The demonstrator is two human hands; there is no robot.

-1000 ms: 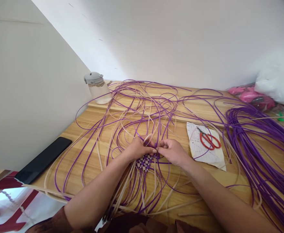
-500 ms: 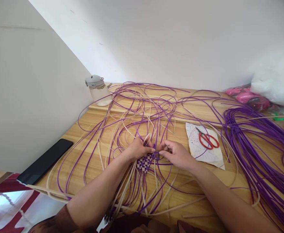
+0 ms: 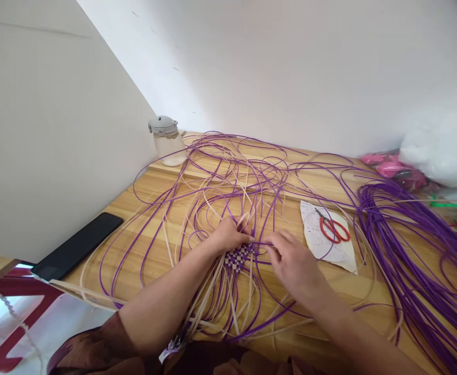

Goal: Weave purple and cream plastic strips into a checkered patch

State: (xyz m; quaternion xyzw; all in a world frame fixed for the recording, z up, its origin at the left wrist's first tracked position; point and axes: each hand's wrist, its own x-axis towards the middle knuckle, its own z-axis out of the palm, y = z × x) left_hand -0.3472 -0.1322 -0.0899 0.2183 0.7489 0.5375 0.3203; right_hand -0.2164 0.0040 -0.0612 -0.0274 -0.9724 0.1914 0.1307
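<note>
A small checkered woven piece [image 3: 237, 259] of purple and beige strands lies on the wooden table, with long loose ends fanning out all round it. My left hand [image 3: 231, 235] presses on its upper edge, thumb and fingers closed around the weave and strands there. Just to the right, my right hand [image 3: 291, 255] pinches a purple strand [image 3: 263, 243] that runs sideways from the weave's upper corner. The fingertips of my two hands are a short gap apart. Some of the weave is hidden under my left hand.
Red-handled scissors [image 3: 333, 229] rest on a written paper [image 3: 310, 237]. A thick purple strand bundle [image 3: 411, 250] lies at right, near plastic bags [image 3: 435, 156]. A lidded jar [image 3: 168, 141] stands at back left; a black phone [image 3: 78, 245] lies at the left edge.
My right hand has drawn a little to the right, turning over, with a purple strand now stretched from the weave. My left hand stays on the weave. The whole view has shifted slightly.
</note>
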